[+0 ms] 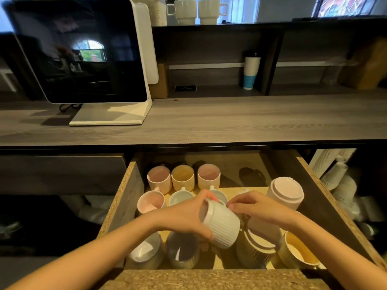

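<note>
Two hands work over the open drawer (125, 197), which is packed with mugs.

Left of the left fingers, I log a pink mug (150, 203), upright and mouth up. Under the left wrist sit a grey mug (144, 251) and a dark mug (182, 250), side by side and both mouth up. Beyond the left fingertips, at the drawer's back, three ribbed cups (182, 176) stand in a row. A pale blue mug (180, 197) sits between that row and the fingers.

Left hand (184, 218): the fingers curl over the top of the white ribbed mug (223, 226) and the thumb goes beneath it, so they are clamped on it. The mug hangs above the drawer's contents, tipped over on its side between the two hands. One end faces the left palm and the ribbed wall faces me.

Right hand (258, 208): the fingers are bent, with the tips bunched together against the mug's upper far edge. They touch it, but I cannot tell whether they pinch it or only rest there.

Just right of the right fingers, a pale mug (285, 192) stands upside down, base up. Under the right wrist, stacked cups (259, 248) lean over, and a yellow-lined mug (299, 252) sits beside them against the drawer's right wall.
</note>
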